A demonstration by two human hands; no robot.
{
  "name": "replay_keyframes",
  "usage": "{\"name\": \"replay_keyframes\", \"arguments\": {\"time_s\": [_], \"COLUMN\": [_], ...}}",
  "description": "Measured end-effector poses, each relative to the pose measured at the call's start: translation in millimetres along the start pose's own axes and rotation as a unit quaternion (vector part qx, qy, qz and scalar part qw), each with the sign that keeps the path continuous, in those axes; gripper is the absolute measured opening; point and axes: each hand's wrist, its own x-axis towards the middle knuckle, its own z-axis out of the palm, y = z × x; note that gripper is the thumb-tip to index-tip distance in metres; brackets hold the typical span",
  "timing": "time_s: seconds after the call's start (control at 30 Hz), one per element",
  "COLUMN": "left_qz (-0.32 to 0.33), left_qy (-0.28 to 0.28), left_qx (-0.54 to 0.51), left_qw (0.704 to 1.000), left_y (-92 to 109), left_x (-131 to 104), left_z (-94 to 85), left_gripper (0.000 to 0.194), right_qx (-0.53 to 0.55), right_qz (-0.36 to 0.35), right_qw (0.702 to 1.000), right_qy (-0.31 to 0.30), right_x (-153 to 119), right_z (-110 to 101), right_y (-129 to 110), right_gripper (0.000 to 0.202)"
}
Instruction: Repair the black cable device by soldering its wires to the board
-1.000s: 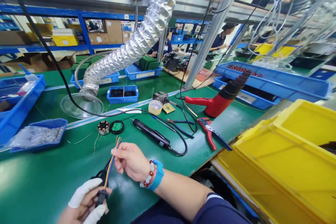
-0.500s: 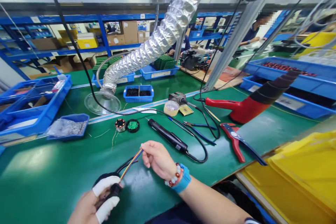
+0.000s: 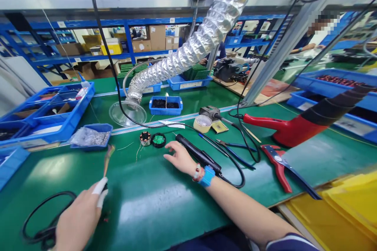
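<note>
My left hand (image 3: pixel 81 211), with white covers on thumb and finger, pinches a black cable end from which blurred coloured wires (image 3: pixel 107 160) stick up. The coiled black cable (image 3: pixel 44 233) lies beside it at the lower left. My right hand (image 3: pixel 181 159), wearing a beaded bracelet and blue wristband, has its thumb and fingers apart and holds nothing. It is just left of the black electric screwdriver (image 3: pixel 198 155). Beyond it are a round black part with a green board (image 3: pixel 159 139) and a copper-wound ring (image 3: pixel 145 138).
A red heat gun (image 3: pixel 288 131), red wire strippers (image 3: pixel 278 164) and blue-handled pliers (image 3: pixel 238 156) lie on the right. Blue bins (image 3: pixel 70 119) stand at the left. A foil duct (image 3: pixel 182 57) ends in a clear hood (image 3: pixel 128 114). A person (image 3: pixel 309 39) sits at the back right.
My right hand has let go of the coloured wires and opened near the screwdriver. My left hand has moved left with the cable and wires. The view has shifted left.
</note>
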Motion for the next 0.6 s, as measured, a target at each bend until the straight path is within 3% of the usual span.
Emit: {"name": "replay_keyframes", "arguments": {"time_s": [0.1, 0.23, 0.37, 0.47, 0.6], "left_qz": [0.051, 0.06, 0.066, 0.094, 0.127], "left_qy": [-0.028, 0.019, 0.055, 0.071, 0.087], "left_qx": [0.098, 0.099, 0.101, 0.08, 0.025], "left_qw": [0.994, 0.993, 0.991, 0.99, 0.988], "left_y": [6.8, 9.4, 13.1, 4.5, -14.2], "left_x": [8.7, 12.6, 10.7, 13.9, 29.6], "left_z": [10.4, 8.6, 11.9, 20.7, 22.5], "left_gripper": [0.038, 0.04, 0.041, 0.038, 0.035], "right_qx": [-0.141, -0.28, -0.349, -0.364, -0.351], "right_qz": [-0.045, -0.046, -0.031, -0.05, -0.096], "right_qw": [0.989, 0.959, 0.936, 0.929, 0.925], "right_qy": [0.008, -0.003, -0.019, -0.046, -0.111], "right_x": [23.5, 45.9, 57.3, 52.0, 18.6], "right_z": [9.0, 23.1, 28.8, 20.3, 1.2], "right_y": [4.0, 3.2, 0.9, 1.2, 0.0], "right_gripper": [0.034, 0.041, 0.037, 0.034, 0.041]}}
